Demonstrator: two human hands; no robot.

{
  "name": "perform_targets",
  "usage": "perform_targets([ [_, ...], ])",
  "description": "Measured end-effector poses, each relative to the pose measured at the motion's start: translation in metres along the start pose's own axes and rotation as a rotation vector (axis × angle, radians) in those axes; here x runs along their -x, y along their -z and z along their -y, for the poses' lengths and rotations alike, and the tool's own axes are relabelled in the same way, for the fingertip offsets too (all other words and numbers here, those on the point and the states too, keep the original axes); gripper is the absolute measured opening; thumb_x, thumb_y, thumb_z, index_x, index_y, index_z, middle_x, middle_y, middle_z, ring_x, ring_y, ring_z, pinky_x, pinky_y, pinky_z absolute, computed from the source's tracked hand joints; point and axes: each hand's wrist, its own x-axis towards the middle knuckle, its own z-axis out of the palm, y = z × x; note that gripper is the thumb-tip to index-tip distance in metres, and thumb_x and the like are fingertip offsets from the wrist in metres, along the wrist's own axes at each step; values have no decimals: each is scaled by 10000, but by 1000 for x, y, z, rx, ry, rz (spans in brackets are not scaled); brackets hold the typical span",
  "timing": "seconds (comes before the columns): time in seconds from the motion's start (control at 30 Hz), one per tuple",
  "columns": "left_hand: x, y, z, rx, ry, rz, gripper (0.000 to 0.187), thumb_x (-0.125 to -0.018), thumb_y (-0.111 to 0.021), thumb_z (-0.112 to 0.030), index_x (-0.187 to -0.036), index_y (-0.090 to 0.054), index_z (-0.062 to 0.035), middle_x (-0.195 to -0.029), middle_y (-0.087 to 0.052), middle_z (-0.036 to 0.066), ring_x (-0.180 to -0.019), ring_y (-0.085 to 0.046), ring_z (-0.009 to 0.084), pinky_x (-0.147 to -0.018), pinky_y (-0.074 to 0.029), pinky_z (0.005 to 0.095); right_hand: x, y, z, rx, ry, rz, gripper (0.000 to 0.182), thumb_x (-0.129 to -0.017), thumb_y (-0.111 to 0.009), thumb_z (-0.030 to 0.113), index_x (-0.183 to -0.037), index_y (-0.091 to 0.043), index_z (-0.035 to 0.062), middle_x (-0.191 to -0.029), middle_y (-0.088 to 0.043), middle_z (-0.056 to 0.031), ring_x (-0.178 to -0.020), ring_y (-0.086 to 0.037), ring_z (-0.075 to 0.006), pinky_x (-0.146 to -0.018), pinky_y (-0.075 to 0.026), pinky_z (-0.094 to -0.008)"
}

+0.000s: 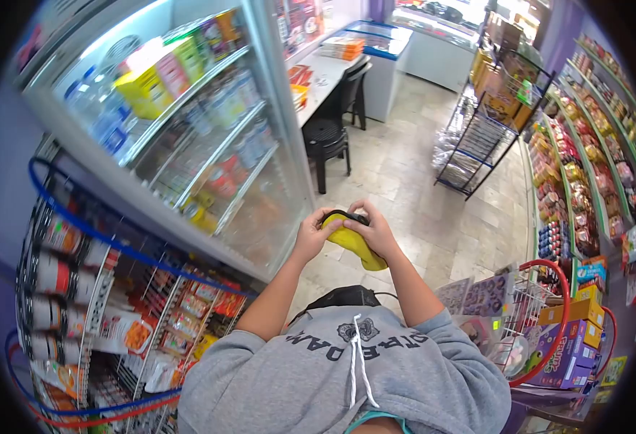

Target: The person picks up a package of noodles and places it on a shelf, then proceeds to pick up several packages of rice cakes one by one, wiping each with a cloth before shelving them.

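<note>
A yellow cloth with a black edge (358,249) is held up in front of my body, over the tiled floor. My left hand (315,233) pinches its upper left part, thumb against the yellow side. On the other side, my right hand (376,231) grips the black-trimmed top edge with bent fingers. The lower end of the cloth hangs folded below my right hand. Close to my left forearm stands a glass-door drinks fridge (283,123) with cartons, cans and bottles inside.
At lower left is a wire rack (108,289) of jars and packets with blue rims. A black stool (327,135), a chair and a chest freezer (384,83) stand ahead. A black metal shelf (468,155), stocked shelves and a red-rimmed wire basket (565,311) are at right.
</note>
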Motion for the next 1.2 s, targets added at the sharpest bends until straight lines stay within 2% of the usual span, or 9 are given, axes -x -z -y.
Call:
perform_targets([
  [0.17, -79, -28, 26, -236, -25, 24, 149, -809, -618, -102, -907, -603, 9, -813, -605, 28, -769, -557, 93, -687, -447, 232, -25, 71, -19, 319, -19, -62, 218, -767, -673, 185, -867, -562, 26, -679, -559, -35, -621, -497, -106, -577, -417, -262],
  [0.33, -163, -39, 54, -159, 10, 83, 136, -800, -624, -97, -893, -615, 3, -792, -607, 28, -758, -559, 92, -677, -441, 227, -81, 130, -54, 336, 213, -119, 283, -702, -716, 191, -875, -595, 3, -1107, -507, -96, -952, -506, -186, -801, -415, -291],
  [0.43, -225, -39, 77, -89, 101, 147, 145, -809, -619, -112, -905, -612, -3, -834, -610, 28, -797, -560, 93, -698, -440, 224, -124, 171, -52, 352, 247, -132, 287, -698, -710, 165, -899, -592, -2, -1060, -535, -81, -958, -507, -188, -844, -391, -300],
  [0.57, -331, -35, 109, -345, 98, 139, 207, -839, -594, -198, -935, -602, -14, -868, -613, 39, -879, -557, 103, -732, -440, 244, -184, 230, -54, -439, -153, -209, 223, -750, -664, 101, -937, -590, 4, -919, -592, -66, -810, -571, -156, -729, -445, -262],
  [0.63, -378, -35, 120, -379, 98, 87, 249, -849, -579, -249, -958, -593, -26, -872, -611, 46, -891, -555, 110, -740, -442, 262, -217, 253, -55, -568, -72, -265, 232, -803, -601, 88, -1020, -568, 13, -931, -605, -89, -781, -603, -164, -714, -478, -262],
  [0.73, -436, -39, 123, -219, 287, 35, 280, -829, -595, -287, -955, -598, -37, -903, -608, 40, -857, -566, 121, -709, -442, 257, -252, 292, -72, -1051, 123, -301, 315, -871, -508, 202, -1128, -516, 18, -1085, -588, -126, -1002, -574, -249, -893, -446, -381],
  [0.83, -489, -38, 135, -134, 329, -7, 266, -831, -589, -282, -972, -591, -56, -906, -597, 24, -849, -563, 109, -693, -446, 251, -294, 322, -78, -1178, 136, -290, 369, -876, -504, 260, -1151, -507, 15, -1138, -568, -113, -1068, -535, -266, -947, -397, -408],
  [1.0, -581, -14, 154, -10, 322, -172, 206, -852, -558, -234, -965, -567, -62, -917, -593, 27, -837, -557, 110, -697, -466, 286, -401, 371, -82, -1308, 113, -87, 452, -838, -547, 272, -1237, -439, 88, -1273, -451, -126, -1193, -395, -347, -938, -226, -699],
  [1.2, -661, 32, 149, 275, 300, -517, 183, -869, -530, -210, -985, -551, -71, -924, -591, 34, -837, -557, 140, -732, -479, 335, -542, 410, -61, -1219, -25, 174, 457, -839, -556, 244, -1238, -398, 85, -1266, -448, -124, -1172, -422, -337, -965, -270, -634],
])
